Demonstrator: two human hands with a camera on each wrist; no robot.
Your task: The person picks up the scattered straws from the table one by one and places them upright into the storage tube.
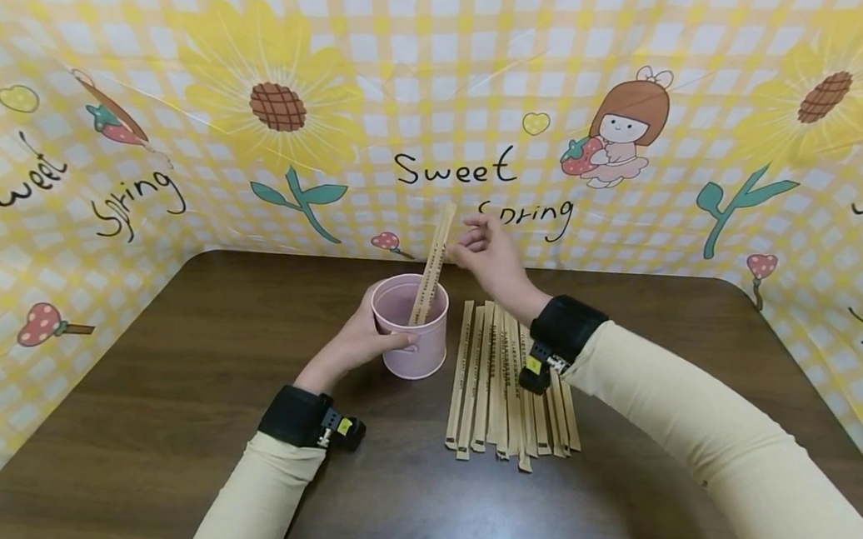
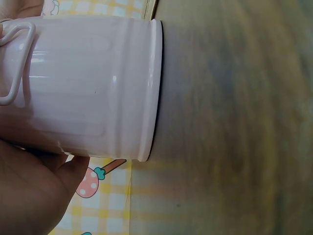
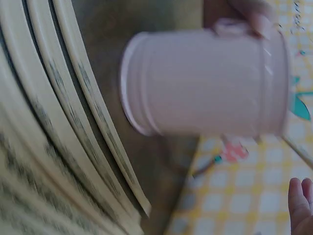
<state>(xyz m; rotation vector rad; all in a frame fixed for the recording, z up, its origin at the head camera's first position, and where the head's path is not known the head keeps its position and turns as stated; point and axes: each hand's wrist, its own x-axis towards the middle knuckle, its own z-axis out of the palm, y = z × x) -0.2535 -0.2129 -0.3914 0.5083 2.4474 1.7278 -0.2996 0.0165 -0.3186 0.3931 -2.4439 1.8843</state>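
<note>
My left hand grips a pale pink metal bucket, thumb across its front and the other fingers round the far side. The bucket stands upright on the table; its wire handle shows in the left wrist view. Slim sticks in printed tan paper wrappers lean in it, their tops well above the rim. Right beside those tops is my right hand, fingers loosely bent. In the right wrist view its fingertips appear apart from the stick that juts from the bucket.
A fan of several more paper-wrapped sticks lies on the dark wooden table, right of the bucket and under my right wrist. A yellow checked cloth with printed flowers rises along the table's back and sides.
</note>
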